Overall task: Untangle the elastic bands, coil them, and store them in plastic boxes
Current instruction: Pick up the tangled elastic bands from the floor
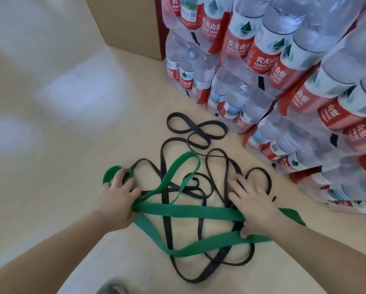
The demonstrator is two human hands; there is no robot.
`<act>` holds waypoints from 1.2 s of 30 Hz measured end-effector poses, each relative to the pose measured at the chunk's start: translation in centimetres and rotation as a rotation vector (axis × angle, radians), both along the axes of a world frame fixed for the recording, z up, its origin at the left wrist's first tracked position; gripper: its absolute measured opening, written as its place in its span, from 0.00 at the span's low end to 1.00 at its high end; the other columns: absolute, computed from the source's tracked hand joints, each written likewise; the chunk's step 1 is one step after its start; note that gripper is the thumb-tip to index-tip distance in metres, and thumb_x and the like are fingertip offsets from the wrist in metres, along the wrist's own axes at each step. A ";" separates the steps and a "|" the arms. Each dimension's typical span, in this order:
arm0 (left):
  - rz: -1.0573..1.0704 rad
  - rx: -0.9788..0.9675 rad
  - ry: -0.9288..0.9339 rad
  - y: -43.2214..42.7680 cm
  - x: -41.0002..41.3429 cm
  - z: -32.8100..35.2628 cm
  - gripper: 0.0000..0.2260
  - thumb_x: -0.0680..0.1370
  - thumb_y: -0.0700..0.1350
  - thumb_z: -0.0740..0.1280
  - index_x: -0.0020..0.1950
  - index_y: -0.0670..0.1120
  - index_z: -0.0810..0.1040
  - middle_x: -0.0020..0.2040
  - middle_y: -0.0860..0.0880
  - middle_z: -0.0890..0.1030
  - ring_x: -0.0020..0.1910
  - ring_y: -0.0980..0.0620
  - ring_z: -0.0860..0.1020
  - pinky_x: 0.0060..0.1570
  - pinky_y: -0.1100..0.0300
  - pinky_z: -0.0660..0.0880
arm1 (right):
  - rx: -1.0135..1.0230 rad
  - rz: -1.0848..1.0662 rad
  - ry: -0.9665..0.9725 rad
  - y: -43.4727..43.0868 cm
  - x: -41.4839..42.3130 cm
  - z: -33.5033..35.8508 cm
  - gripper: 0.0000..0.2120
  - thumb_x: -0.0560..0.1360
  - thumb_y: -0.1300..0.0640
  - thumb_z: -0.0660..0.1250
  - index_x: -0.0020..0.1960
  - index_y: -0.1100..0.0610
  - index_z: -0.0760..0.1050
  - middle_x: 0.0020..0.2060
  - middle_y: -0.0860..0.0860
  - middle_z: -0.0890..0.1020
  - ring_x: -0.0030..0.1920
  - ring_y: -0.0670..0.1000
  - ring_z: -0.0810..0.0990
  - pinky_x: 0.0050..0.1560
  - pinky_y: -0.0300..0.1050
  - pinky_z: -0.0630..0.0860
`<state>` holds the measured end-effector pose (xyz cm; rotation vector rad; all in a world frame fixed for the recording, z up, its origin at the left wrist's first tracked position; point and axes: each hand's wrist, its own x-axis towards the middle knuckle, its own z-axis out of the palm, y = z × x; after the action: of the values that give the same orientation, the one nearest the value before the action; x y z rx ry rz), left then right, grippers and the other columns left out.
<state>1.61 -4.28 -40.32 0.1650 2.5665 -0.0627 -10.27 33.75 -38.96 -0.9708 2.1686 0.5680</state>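
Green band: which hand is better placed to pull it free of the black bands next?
Left, probably. The left hand grips the green band at its end loop; the right hand lies flat across the black bands mid-tangle.

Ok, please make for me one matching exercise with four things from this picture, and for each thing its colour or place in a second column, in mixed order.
Things:
1. wide band
2. thin bands
3. bottles
4. cardboard box

Descriptions:
A. black, in loops on the floor
B. brown, at the far wall
C. green, lying across the tangle
D. clear with red labels, stacked on the right

Pairs: 1-C; 2-A; 3-D; 4-B
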 end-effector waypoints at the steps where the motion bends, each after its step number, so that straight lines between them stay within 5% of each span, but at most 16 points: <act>1: -0.026 0.027 0.036 -0.2 1.0 -0.6 0.29 0.61 0.67 0.74 0.57 0.53 0.79 0.62 0.46 0.79 0.68 0.32 0.71 0.51 0.35 0.78 | -0.008 0.047 -0.001 -0.2 0.1 -0.1 0.54 0.60 0.32 0.80 0.76 0.55 0.63 0.81 0.58 0.55 0.83 0.64 0.47 0.80 0.70 0.47; 4: -0.070 0.013 0.065 -0.6 3.0 -1.2 0.34 0.59 0.65 0.77 0.62 0.55 0.79 0.61 0.49 0.78 0.52 0.41 0.78 0.45 0.44 0.79 | -0.005 0.096 -0.023 -0.9 0.3 -0.2 0.43 0.61 0.36 0.80 0.68 0.54 0.69 0.68 0.53 0.71 0.72 0.60 0.65 0.75 0.62 0.61; 7: -0.026 0.025 0.099 -0.2 3.4 -1.0 0.23 0.58 0.55 0.83 0.50 0.53 0.82 0.48 0.50 0.80 0.36 0.45 0.77 0.29 0.54 0.75 | 0.011 0.106 -0.051 -0.9 1.1 0.0 0.29 0.68 0.48 0.76 0.64 0.53 0.69 0.59 0.51 0.78 0.64 0.57 0.74 0.73 0.63 0.63; 9: 0.054 0.064 0.126 0.9 2.7 -0.1 0.14 0.64 0.47 0.80 0.44 0.51 0.79 0.41 0.52 0.79 0.35 0.47 0.78 0.27 0.58 0.66 | -0.016 0.051 -0.069 -1.0 1.5 0.5 0.22 0.70 0.55 0.71 0.60 0.52 0.67 0.52 0.49 0.79 0.58 0.56 0.78 0.73 0.62 0.64; 13: 0.416 0.242 0.224 2.9 -0.1 1.9 0.06 0.72 0.45 0.68 0.48 0.53 0.78 0.39 0.54 0.77 0.42 0.46 0.77 0.33 0.58 0.70 | -0.338 -0.370 -0.140 -2.6 0.3 1.4 0.17 0.72 0.54 0.68 0.56 0.48 0.66 0.44 0.45 0.78 0.46 0.53 0.81 0.47 0.49 0.77; 16: 0.771 0.394 0.336 3.5 -3.0 4.1 0.06 0.75 0.52 0.69 0.51 0.56 0.79 0.40 0.53 0.79 0.41 0.46 0.80 0.40 0.55 0.80 | -0.714 -0.864 -0.144 -6.1 -1.0 3.7 0.13 0.71 0.54 0.72 0.51 0.46 0.70 0.43 0.45 0.81 0.44 0.51 0.81 0.44 0.50 0.79; 19: 1.018 0.610 0.366 5.2 -4.4 6.5 0.08 0.76 0.53 0.73 0.52 0.54 0.78 0.41 0.53 0.81 0.41 0.48 0.81 0.41 0.54 0.80 | -1.002 -1.229 -0.034 -9.6 -2.3 6.5 0.14 0.70 0.54 0.74 0.53 0.48 0.74 0.46 0.45 0.83 0.47 0.50 0.83 0.49 0.51 0.81; 21: 0.920 0.585 0.320 6.8 -3.7 7.5 0.19 0.74 0.52 0.75 0.62 0.53 0.75 0.45 0.55 0.80 0.44 0.50 0.79 0.44 0.55 0.79 | -1.060 -1.236 -0.034 -10.9 -2.7 7.6 0.18 0.72 0.54 0.75 0.58 0.48 0.72 0.49 0.44 0.82 0.50 0.50 0.83 0.53 0.51 0.82; 24: 0.510 0.361 -0.142 8.9 -0.8 8.1 0.36 0.71 0.58 0.75 0.75 0.53 0.64 0.60 0.53 0.76 0.55 0.49 0.79 0.53 0.52 0.80 | -0.716 -0.947 -0.149 -11.2 -2.0 7.4 0.35 0.67 0.44 0.80 0.68 0.49 0.68 0.62 0.48 0.78 0.60 0.51 0.79 0.61 0.54 0.80; 25: 0.381 0.292 -0.254 9.0 0.0 8.2 0.33 0.73 0.61 0.73 0.74 0.54 0.67 0.62 0.53 0.76 0.57 0.49 0.79 0.55 0.52 0.80 | -0.540 -0.817 -0.189 -11.0 -1.6 7.1 0.44 0.63 0.39 0.81 0.73 0.50 0.66 0.68 0.49 0.74 0.66 0.53 0.75 0.65 0.55 0.78; 27: 0.343 0.317 -0.189 7.9 0.5 8.6 0.16 0.77 0.61 0.68 0.62 0.57 0.79 0.56 0.54 0.81 0.52 0.51 0.82 0.52 0.54 0.81 | -0.368 -0.677 -0.265 -10.4 -1.2 6.4 0.56 0.61 0.32 0.79 0.80 0.51 0.60 0.75 0.50 0.66 0.75 0.54 0.68 0.71 0.56 0.74; 29: 0.515 0.401 0.096 5.3 0.6 8.4 0.12 0.79 0.57 0.68 0.60 0.55 0.82 0.56 0.54 0.84 0.52 0.51 0.83 0.53 0.54 0.80 | -0.423 -0.691 -0.279 -9.8 -1.2 6.3 0.54 0.64 0.30 0.77 0.81 0.52 0.62 0.77 0.48 0.67 0.76 0.51 0.69 0.72 0.51 0.72; 31: 0.675 0.409 0.317 2.0 0.4 7.1 0.19 0.78 0.56 0.70 0.67 0.51 0.79 0.63 0.51 0.81 0.60 0.46 0.81 0.59 0.50 0.78 | -0.573 -0.725 -0.160 -9.1 -1.5 6.0 0.41 0.70 0.32 0.73 0.76 0.51 0.70 0.73 0.47 0.73 0.71 0.49 0.73 0.67 0.46 0.73; 33: 0.829 0.409 0.230 -0.4 0.5 5.3 0.29 0.77 0.60 0.71 0.74 0.51 0.73 0.72 0.48 0.74 0.69 0.42 0.75 0.68 0.46 0.73 | -0.618 -0.753 -0.012 -8.4 -2.4 5.2 0.35 0.75 0.35 0.70 0.77 0.50 0.69 0.75 0.51 0.70 0.75 0.53 0.69 0.69 0.50 0.71; 36: 1.253 0.659 -0.035 -1.4 0.4 3.1 0.36 0.75 0.67 0.69 0.80 0.56 0.65 0.74 0.50 0.71 0.68 0.44 0.76 0.71 0.46 0.72 | -0.449 -0.937 0.050 -7.0 -3.4 3.5 0.46 0.73 0.30 0.69 0.83 0.48 0.56 0.84 0.56 0.53 0.83 0.60 0.54 0.78 0.60 0.63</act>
<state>1.97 -5.66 -37.24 -1.1566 2.1122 1.2000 -13.70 26.78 -35.48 -0.0506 2.5176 -0.3555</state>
